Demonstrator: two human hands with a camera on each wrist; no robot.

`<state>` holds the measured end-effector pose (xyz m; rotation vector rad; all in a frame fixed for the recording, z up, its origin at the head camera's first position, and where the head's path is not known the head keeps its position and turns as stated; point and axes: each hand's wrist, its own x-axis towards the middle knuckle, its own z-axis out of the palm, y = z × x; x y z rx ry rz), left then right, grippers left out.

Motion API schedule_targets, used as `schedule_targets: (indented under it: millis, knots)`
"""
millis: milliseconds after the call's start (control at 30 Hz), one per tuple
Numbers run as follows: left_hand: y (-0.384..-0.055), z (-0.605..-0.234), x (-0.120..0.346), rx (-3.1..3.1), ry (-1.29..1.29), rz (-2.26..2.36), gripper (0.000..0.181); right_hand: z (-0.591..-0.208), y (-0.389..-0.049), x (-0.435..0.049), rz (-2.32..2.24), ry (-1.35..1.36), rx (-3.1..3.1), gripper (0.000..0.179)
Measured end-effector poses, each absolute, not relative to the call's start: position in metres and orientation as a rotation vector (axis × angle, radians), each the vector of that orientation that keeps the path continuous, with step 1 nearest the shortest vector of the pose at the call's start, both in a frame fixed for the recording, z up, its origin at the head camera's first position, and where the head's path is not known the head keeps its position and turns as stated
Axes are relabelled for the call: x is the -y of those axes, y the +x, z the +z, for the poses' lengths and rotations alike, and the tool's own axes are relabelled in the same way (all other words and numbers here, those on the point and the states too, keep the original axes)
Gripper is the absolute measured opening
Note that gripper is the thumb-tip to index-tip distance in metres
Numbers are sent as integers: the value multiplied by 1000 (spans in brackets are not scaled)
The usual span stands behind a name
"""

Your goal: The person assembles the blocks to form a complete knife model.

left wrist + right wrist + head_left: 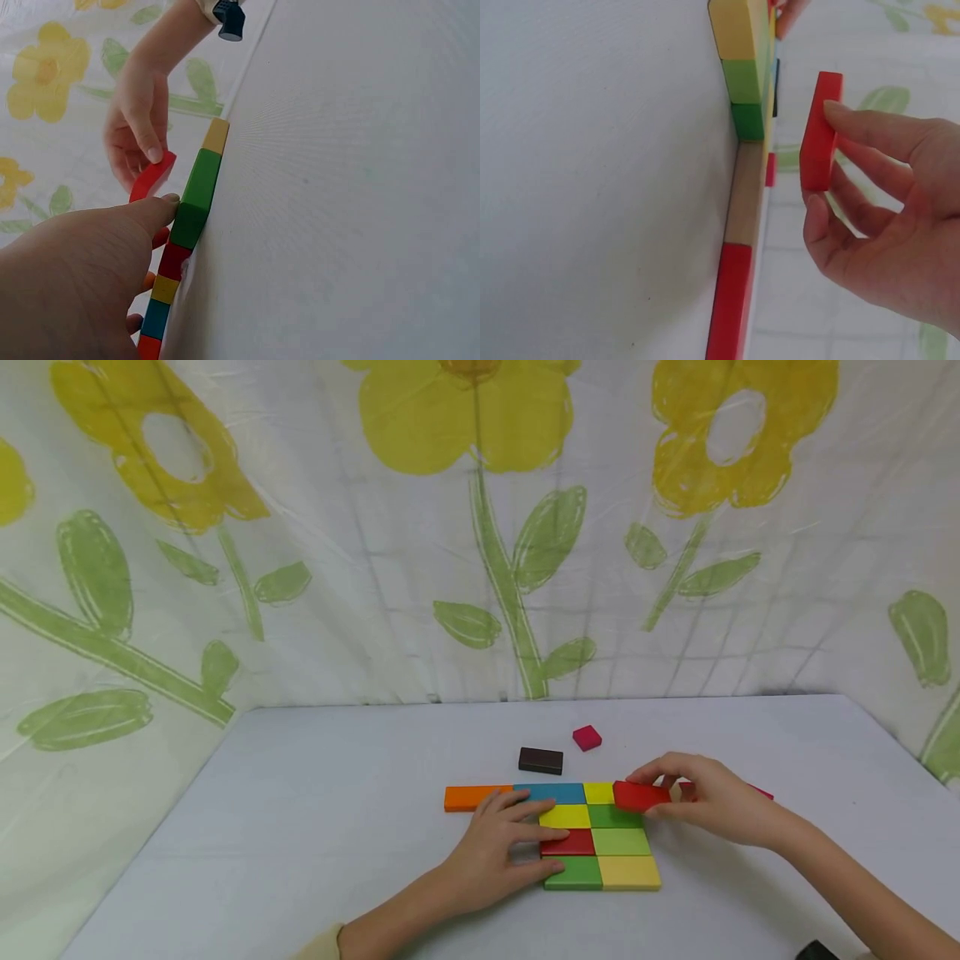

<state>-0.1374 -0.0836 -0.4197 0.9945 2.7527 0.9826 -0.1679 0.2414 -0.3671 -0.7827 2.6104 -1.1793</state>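
My right hand (708, 800) pinches a red block (820, 139) between thumb and fingers, raised above the top row of flat coloured blocks. My left hand (491, 847) rests with fingers spread along the left side of the block layout, fingertips on a blue block (558, 792), a yellow block (566, 816), a red block (576, 842) and a green block (581, 874). Beside these lie a green block (611, 816), a light green block (621, 842) and a pale yellow block (630, 873). In the right wrist view, a plain wood block (744, 195) adjoins another red block (731, 300).
An orange block (472, 799) extends the top row leftward. Behind the layout lie a dark brown block (541, 761) and a small crimson block (587, 737) on the white table (300, 827). A flower-printed curtain (375, 568) hangs along the table's back edge.
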Motion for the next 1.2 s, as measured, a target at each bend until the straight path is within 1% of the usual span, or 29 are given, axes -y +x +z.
schedule_targets:
  millis: [433,800,1200]
  knots:
    - [-137,-419,83,-2743,999,994,36,-374,-160,-260,-1100,-760,-2680,36]
    - [-136,-418,84,-2742,996,998,36,-381,-162,-268,-1073,-735,-2701,38]
    - [-138,-420,84,-2741,985,986,37,-386,-165,-274,-1034,-731,-2733,35]
